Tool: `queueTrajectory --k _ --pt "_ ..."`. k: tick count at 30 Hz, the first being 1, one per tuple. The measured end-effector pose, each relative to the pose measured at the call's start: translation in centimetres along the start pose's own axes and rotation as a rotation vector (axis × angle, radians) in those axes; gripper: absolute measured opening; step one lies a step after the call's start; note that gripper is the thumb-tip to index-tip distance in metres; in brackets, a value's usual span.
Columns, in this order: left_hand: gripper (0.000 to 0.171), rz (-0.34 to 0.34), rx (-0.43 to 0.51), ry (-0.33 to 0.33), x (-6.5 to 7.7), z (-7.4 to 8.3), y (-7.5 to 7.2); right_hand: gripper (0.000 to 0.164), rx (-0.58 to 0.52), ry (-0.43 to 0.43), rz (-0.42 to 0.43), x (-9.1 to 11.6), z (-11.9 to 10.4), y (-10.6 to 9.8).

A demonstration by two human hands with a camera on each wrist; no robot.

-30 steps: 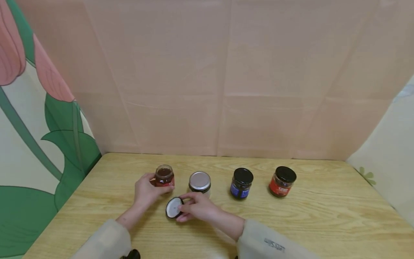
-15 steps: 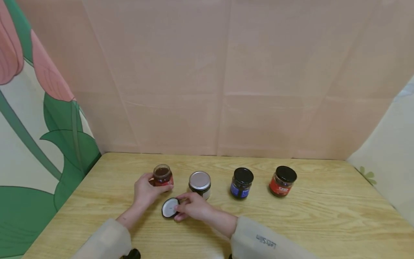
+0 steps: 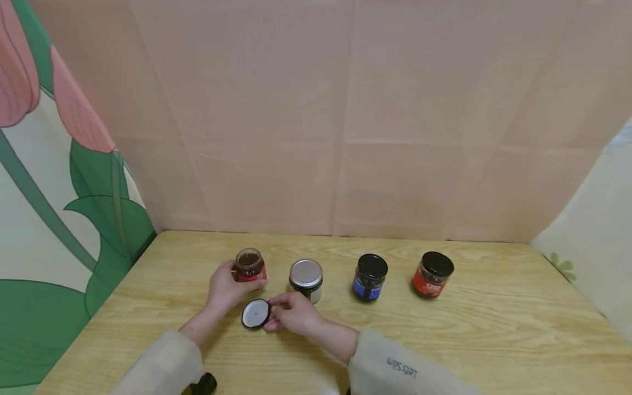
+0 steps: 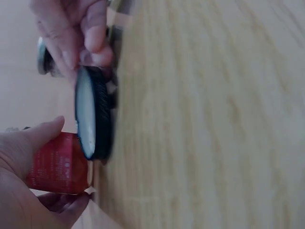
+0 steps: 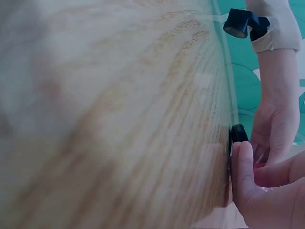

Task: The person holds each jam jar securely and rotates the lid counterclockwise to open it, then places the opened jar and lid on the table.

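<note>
My left hand (image 3: 228,285) grips an uncovered glass jar (image 3: 250,265) with a red label and dark reddish contents, standing upright at the table's left. In the left wrist view the thumb and fingers lie on either side of the jar's red label (image 4: 57,164). In front of it, my right hand (image 3: 296,314) pinches the edge of a round black lid (image 3: 255,314). The lid's white inside faces up, close over the table. Fingertips at the rim of the lid (image 4: 95,114) show in the left wrist view; in the right wrist view the hand covers most of it.
A jar with a silver lid (image 3: 306,273) stands just behind my right hand. Farther right are a blue-labelled jar (image 3: 369,277) and a red-labelled jar (image 3: 432,275), both with black lids. The wooden table (image 3: 474,340) ends at a pink cloth backdrop (image 3: 345,120).
My right hand has moved a little left with the lid, which has turned flatter, its white inside more upward. My left hand stays around the jar.
</note>
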State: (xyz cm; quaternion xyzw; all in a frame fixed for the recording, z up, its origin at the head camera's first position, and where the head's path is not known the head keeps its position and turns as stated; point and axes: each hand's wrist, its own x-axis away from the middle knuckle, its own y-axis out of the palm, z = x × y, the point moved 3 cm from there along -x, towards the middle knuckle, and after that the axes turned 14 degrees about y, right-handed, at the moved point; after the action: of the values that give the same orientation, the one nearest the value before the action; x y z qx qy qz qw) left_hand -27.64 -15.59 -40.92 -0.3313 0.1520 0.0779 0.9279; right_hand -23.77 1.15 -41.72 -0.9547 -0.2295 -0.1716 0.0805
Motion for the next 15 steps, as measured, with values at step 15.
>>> queueTrajectory --k 15 --pt "0.084 -0.110 0.037 -0.040 0.5 1.3 -1.4 0.021 0.023 0.008 0.026 0.8 -0.2 -0.5"
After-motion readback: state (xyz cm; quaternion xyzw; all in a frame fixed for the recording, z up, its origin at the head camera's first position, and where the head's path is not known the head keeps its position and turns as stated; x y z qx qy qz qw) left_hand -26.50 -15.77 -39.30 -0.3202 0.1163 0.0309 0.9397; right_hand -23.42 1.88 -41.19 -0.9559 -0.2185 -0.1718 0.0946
